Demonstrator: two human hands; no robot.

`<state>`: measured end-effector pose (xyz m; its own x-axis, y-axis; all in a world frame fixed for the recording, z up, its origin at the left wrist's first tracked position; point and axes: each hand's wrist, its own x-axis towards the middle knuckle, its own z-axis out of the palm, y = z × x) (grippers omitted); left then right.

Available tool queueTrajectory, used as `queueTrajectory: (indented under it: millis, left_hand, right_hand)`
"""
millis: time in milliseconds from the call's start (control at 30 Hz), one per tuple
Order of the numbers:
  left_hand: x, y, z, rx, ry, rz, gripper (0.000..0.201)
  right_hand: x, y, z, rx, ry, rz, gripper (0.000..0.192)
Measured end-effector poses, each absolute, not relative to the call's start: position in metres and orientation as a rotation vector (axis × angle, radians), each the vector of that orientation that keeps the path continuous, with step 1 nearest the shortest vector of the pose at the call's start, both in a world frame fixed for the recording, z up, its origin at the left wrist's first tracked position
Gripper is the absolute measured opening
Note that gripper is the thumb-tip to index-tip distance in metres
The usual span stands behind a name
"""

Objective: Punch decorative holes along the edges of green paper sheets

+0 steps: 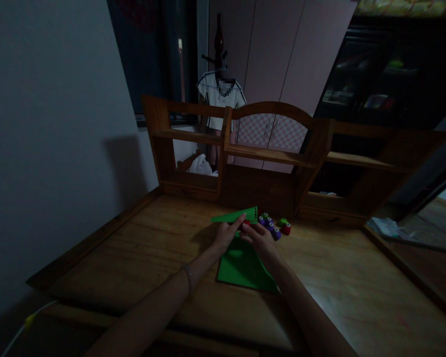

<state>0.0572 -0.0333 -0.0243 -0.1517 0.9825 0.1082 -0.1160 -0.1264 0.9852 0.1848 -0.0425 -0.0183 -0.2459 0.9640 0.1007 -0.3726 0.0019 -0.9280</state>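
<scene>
1. Wooden desk point(141, 258) spreads under both hands, its shelf unit point(267, 153) just beyond them.
2. Green sheet point(243, 267) lies flat beneath the wrists.
3. Left hand point(226, 234) pinches the green strip point(238, 216), lifted just above.
4. Right hand point(262, 240) is curled around something red; exact grip unclear.
5. Small paper punches point(273, 227) are clustered just past the right fingers.

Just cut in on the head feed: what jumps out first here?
Bright green paper on the wooden desk, mid-frame, with both hands meeting at its far end: left hand, right hand. Just beyond lies a cluster of small coloured punches, below the desk's shelf unit.
</scene>
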Motion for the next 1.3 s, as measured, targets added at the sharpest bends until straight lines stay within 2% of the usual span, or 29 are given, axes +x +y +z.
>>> queueTrajectory:
  millis: [300,533,667,933,1300]
  left_hand:
    - [0.058,-0.029,-0.027,1.089,1.072,1.473,0.052]
    - [0.055,-0.029,-0.023,1.066,1.199,1.353,0.051]
    - [0.056,-0.030,-0.017,1.049,1.246,1.329,0.049]
    - [0.058,-0.034,-0.015,1.070,1.215,1.380,0.040]
    - [0.058,-0.028,-0.020,1.139,1.245,1.407,0.041]
  right_hand:
    - [0.184,-0.044,-0.018,-0.718,-1.080,1.533,0.034]
    - [0.184,-0.041,-0.022,-0.736,-1.009,1.512,0.027]
    - [0.185,-0.038,-0.022,-0.723,-0.933,1.535,0.030]
    - [0.187,-0.036,-0.023,-0.667,-0.910,1.562,0.025]
    - [0.186,-0.034,-0.026,-0.630,-0.820,1.618,0.027]
